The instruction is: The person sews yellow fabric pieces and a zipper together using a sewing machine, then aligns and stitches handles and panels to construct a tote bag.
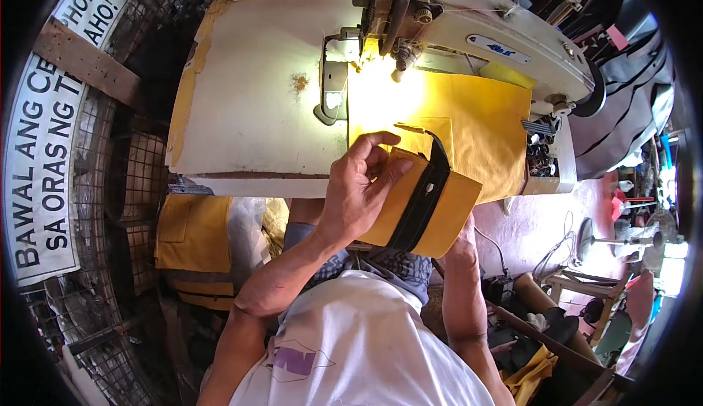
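Observation:
My left hand pinches the upper left corner of a yellow fabric piece between thumb and fingers. A black strip, which looks like a zipper or webbing, runs across this piece, with a small pale spot on it. My right hand grips the piece at its lower right edge; most of its fingers are hidden behind the fabric. The piece is raised and tilted in front of the machine table. Beyond it, a larger yellow fabric panel lies under the lit needle area of the sewing machine.
The white machine table has a worn left edge. Folded yellow fabric sits below it at left. Wire mesh and a lettered sign stand farther left. A fan is on the right, near loose cables.

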`<state>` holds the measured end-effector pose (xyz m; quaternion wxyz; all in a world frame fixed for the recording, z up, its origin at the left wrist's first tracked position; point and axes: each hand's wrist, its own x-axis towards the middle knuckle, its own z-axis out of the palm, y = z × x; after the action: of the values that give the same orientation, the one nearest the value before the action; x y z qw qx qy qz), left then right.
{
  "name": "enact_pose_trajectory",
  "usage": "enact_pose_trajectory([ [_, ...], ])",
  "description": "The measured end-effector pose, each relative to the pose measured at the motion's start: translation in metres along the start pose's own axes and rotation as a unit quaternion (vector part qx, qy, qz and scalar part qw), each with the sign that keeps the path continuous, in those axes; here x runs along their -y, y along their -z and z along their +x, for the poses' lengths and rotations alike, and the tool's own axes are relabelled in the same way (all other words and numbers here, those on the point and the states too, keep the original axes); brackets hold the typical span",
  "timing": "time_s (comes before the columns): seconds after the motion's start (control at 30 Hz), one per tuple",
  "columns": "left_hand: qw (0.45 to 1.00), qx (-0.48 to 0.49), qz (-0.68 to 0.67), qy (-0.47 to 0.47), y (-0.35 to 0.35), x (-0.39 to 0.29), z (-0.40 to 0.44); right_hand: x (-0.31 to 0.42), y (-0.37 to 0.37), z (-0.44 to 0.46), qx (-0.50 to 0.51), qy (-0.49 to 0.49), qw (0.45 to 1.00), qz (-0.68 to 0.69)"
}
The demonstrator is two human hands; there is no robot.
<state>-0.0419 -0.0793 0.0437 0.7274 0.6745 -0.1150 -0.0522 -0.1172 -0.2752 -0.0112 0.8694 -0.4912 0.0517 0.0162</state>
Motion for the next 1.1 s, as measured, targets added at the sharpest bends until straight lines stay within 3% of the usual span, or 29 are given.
enact_pose_trajectory([
  [0.1,1.0,-0.015,-0.013,0.01,-0.002,0.0,-0.002,-0.031,0.028,0.006,0.052,0.061,0.994,-0.077],
  [0.17,1.0,-0.016,-0.012,0.003,-0.003,0.001,-0.002,-0.03,0.034,0.003,0.033,0.056,0.985,-0.162],
  [0.23,1.0,-0.011,0.014,0.001,-0.002,0.0,-0.002,-0.011,0.019,0.001,0.001,0.054,0.986,-0.159],
  [0.3,0.998,0.002,0.066,0.0,0.001,-0.005,-0.003,0.027,-0.013,0.007,-0.043,0.058,0.995,-0.067],
  [0.37,0.996,0.013,0.077,-0.041,-0.001,-0.008,-0.005,0.063,-0.017,0.023,-0.037,0.112,0.991,-0.065],
  [0.43,0.991,0.036,0.104,-0.08,-0.006,-0.013,-0.008,0.089,-0.019,0.026,0.016,0.245,0.928,-0.282],
  [0.47,0.986,0.052,0.126,-0.1,-0.009,-0.019,-0.01,0.102,-0.027,0.022,0.033,0.245,0.903,-0.351],
  [0.5,0.98,0.068,0.147,-0.12,-0.011,-0.024,-0.011,0.114,-0.04,0.023,0.072,0.283,0.807,-0.513],
  [0.57,0.965,0.121,0.194,-0.131,-0.01,-0.031,-0.013,0.133,-0.062,0.022,0.145,0.277,0.691,-0.652],
  [0.6,0.958,0.141,0.204,-0.145,-0.01,-0.035,-0.014,0.132,-0.065,0.024,0.159,0.291,0.683,-0.651],
  [0.7,0.938,0.163,0.23,-0.199,-0.009,-0.032,-0.014,0.13,-0.056,0.025,0.201,0.19,0.732,-0.622],
  [0.87,0.922,0.179,0.247,-0.239,-0.007,-0.03,-0.01,0.12,-0.053,0.019,0.176,0.2,0.773,-0.576],
  [0.97,0.938,0.196,0.235,-0.163,-0.002,-0.035,-0.012,0.119,-0.056,0.013,0.136,0.206,0.776,-0.58],
  [1.07,0.912,0.184,0.291,-0.221,0.036,-0.007,-0.006,0.124,-0.049,0.001,0.068,0.247,0.761,-0.596],
  [1.1,0.934,0.195,0.242,-0.176,0.043,-0.008,-0.008,0.124,-0.045,0.0,0.06,0.251,0.763,-0.593],
])
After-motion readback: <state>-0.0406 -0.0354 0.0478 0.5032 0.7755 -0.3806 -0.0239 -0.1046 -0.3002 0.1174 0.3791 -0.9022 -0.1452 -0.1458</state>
